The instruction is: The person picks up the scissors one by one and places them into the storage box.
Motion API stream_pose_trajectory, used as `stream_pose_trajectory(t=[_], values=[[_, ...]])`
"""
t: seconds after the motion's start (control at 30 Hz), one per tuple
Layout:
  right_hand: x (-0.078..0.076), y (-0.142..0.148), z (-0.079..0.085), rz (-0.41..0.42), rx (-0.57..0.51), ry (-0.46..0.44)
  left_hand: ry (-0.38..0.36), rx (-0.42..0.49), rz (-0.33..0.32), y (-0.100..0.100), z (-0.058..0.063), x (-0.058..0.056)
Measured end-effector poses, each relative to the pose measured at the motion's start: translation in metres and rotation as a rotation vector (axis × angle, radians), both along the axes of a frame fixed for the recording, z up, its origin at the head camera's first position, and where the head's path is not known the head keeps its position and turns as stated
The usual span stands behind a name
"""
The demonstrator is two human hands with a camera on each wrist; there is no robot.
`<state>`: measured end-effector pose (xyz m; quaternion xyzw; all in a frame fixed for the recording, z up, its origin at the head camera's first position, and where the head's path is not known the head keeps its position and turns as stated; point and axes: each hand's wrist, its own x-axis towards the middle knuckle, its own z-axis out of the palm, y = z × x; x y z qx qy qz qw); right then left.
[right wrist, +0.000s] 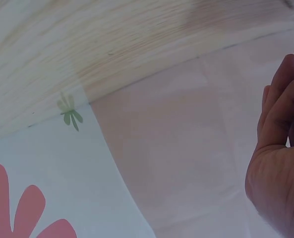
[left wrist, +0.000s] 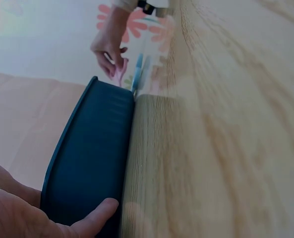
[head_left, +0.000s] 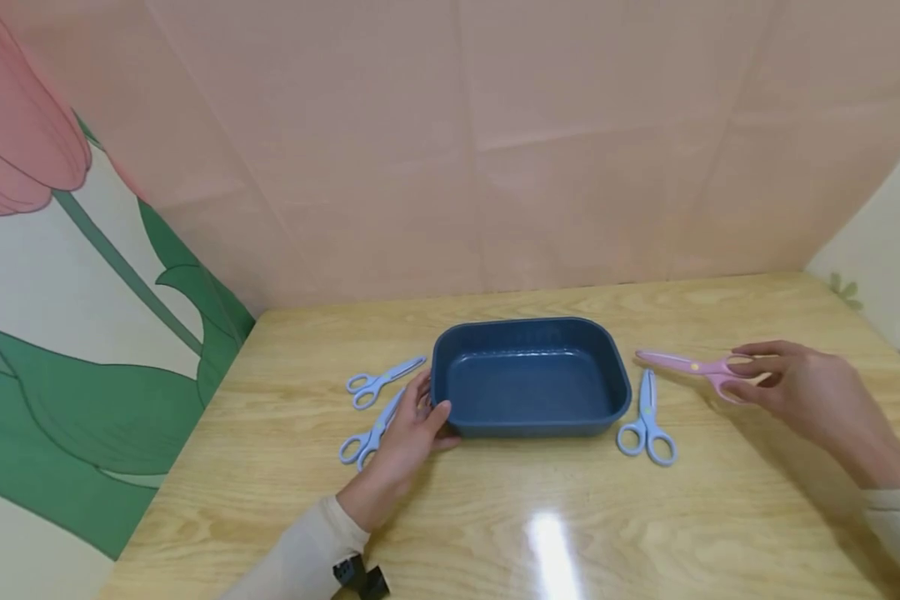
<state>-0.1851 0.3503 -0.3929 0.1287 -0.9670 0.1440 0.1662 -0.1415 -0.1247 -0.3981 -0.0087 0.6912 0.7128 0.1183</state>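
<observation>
Head view: your right hand [head_left: 817,392] pinches the pink scissors [head_left: 708,368] by the loops, partly hidden under your fingers; tips sit left of that hand, just off the tray rim, small gap. Your left hand [head_left: 408,437] grips the blue tray [head_left: 532,429] at its left end and covers part of the lower blue scissors [head_left: 381,429] beside it. Right wrist view cuts your hand off. Wood table [head_left: 457,533] stretches nearside between both hands; pink backdrop [head_left: 465,167] beyond.
</observation>
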Motion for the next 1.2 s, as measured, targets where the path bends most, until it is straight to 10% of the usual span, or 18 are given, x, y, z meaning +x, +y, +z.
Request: stream_pose_trajectory(t=[1.2], values=[[-0.022,-0.008,-0.004,0.076,0.03,0.051,-0.007,0.024,0.016,-0.002,-0.001,-0.007]])
